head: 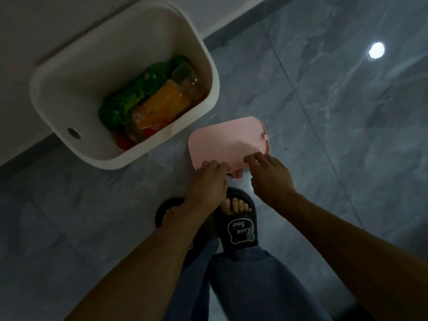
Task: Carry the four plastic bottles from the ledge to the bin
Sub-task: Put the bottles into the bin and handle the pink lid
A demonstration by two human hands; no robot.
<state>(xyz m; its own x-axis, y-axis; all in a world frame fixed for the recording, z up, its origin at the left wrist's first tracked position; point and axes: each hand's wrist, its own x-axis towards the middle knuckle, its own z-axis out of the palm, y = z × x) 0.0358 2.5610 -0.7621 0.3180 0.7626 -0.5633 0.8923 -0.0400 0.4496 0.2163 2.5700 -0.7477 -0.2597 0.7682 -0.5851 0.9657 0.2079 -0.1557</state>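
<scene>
At far left the white bin (58, 93) stands open against the wall, bottles (148, 100) lying inside it. Right of it a pink lid (222, 140) lies flat on the grey floor (324, 112). The left hand (206, 181) touches the lid's near edge, fingers curled; whether it grips I cannot tell. The right hand (268, 174) hovers just beside, fingers loosely apart, empty.

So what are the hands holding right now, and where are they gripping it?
Both hands are at the near edge of the pink lid on the floor: left hand, right hand. Whether the fingers actually grip it cannot be told.
</scene>
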